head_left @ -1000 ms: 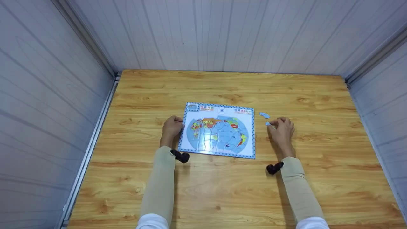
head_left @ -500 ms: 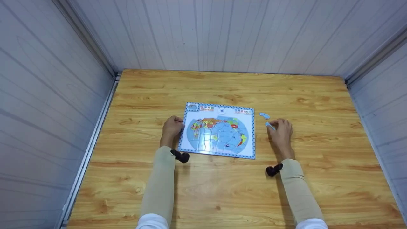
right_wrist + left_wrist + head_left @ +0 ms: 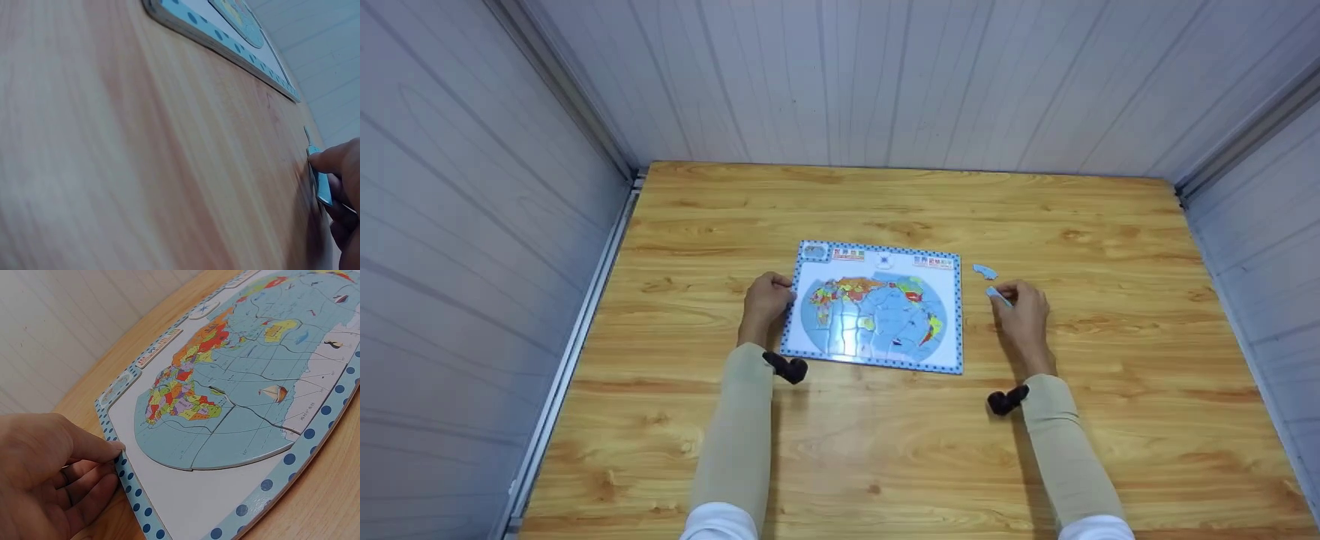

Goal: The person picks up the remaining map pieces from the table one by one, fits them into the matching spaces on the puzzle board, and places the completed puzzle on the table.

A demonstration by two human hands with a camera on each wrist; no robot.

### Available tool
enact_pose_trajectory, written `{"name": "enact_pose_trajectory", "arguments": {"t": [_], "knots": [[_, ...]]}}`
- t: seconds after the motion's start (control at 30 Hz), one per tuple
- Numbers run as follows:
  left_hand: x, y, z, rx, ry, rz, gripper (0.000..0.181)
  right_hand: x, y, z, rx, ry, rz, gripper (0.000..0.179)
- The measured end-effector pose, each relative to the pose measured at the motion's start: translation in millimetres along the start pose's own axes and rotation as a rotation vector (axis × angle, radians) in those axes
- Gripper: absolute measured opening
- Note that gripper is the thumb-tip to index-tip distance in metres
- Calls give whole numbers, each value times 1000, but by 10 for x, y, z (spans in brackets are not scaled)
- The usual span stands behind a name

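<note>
A world map jigsaw puzzle board (image 3: 840, 268) lies flat on the table, its border pale blue with dark dots. At its left edge my left hand (image 3: 766, 300) grips the rim; in the left wrist view the thumb (image 3: 115, 449) presses on the dotted border while the other fingers curl beside and below the edge. To the right of the board, my right hand (image 3: 1024, 319) pinches a light blue puzzle piece (image 3: 994, 292) between thumb and fingers, also seen tilted in the right wrist view. A second blue piece (image 3: 984, 271) lies just beyond that hand.
The wooden table (image 3: 870, 450) reaches to a pale panel wall (image 3: 855, 82) at the back. More panels (image 3: 472, 225) stand on the left and right. Black wrist cameras (image 3: 784, 369) are fixed at both sleeves.
My right hand has shifted slightly and turned the pinched puzzle piece, so more of it shows between the fingers. The left hand and the board have stayed put.
</note>
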State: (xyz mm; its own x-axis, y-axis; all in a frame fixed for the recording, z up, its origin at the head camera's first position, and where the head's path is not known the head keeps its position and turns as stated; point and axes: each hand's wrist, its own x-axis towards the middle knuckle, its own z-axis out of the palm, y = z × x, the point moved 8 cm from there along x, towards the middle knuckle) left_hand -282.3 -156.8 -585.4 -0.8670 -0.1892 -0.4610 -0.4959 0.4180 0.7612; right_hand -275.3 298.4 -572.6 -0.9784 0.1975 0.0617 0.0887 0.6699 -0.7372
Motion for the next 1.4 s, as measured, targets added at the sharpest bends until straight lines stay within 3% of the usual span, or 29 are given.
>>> {"name": "enact_pose_trajectory", "arguments": {"t": [0.33,0.73,1.1,1.4], "knots": [[3,-6,7,-13,-3,-16,22,-19,72,-28,103,-62,82,22],[-8,-11,13,-18,-16,-31,23,4,94,-70,238,-81,143,27],[10,11,-5,5,17,44,23,100,73,5,277,-75,204,29],[-1,10,-3,-6,8,22,23,160,56,115,361,-127,299,30]]}}
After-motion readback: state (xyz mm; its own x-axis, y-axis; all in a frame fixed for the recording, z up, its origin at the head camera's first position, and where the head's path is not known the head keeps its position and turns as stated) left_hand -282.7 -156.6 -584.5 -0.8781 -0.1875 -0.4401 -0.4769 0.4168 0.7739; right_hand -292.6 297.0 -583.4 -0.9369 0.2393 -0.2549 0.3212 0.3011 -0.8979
